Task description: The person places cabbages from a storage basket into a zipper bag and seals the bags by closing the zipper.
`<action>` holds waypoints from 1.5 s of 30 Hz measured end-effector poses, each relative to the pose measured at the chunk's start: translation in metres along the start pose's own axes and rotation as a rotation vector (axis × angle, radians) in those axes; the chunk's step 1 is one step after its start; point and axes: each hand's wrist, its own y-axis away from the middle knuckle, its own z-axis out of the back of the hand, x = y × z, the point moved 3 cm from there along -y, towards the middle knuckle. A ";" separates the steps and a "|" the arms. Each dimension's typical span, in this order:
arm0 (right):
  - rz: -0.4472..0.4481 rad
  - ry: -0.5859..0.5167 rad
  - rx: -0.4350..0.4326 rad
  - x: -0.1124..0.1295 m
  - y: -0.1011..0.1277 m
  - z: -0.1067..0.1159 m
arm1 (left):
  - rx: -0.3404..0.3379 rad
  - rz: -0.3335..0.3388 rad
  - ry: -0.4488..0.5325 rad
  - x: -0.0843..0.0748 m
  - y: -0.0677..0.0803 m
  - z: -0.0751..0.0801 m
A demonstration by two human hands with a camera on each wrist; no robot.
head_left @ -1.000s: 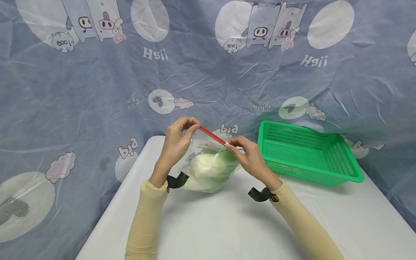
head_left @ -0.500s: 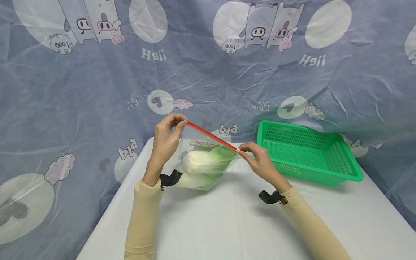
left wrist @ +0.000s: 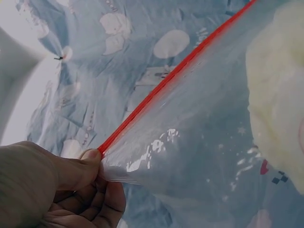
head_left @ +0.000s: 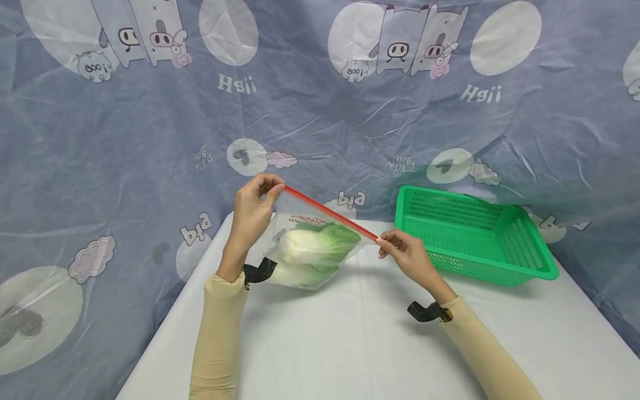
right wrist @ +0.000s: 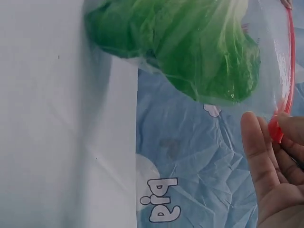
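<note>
A clear zip bag [head_left: 320, 280] with a red zip strip [head_left: 330, 213] tilts over the white table. Inside it lie pale-based, green-leaved heads that look like bok choy [head_left: 320, 244]. My left hand [head_left: 254, 208] pinches the upper left corner of the bag at the end of the strip, thumb on top in the left wrist view. At the lower right end, my right hand [head_left: 407, 255] pinches the strip between thumb and fingers. Between the hands the red strip runs straight and taut. Green leaves [right wrist: 204, 57] show through the plastic in the right wrist view.
A green plastic basket [head_left: 470, 236] with perforated walls stands at the back right of the white table [head_left: 340, 344]. Behind the table hangs a blue-grey printed cloth [head_left: 310, 111]. Each wrist wears a black strap mount.
My right hand has moved right and down along the strip, and my left hand has drawn left and slightly up. More of the red strip shows between them.
</note>
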 end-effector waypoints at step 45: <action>-0.548 -0.705 0.056 -0.084 -0.110 -0.079 | 0.360 -0.277 -0.090 0.015 0.041 -0.002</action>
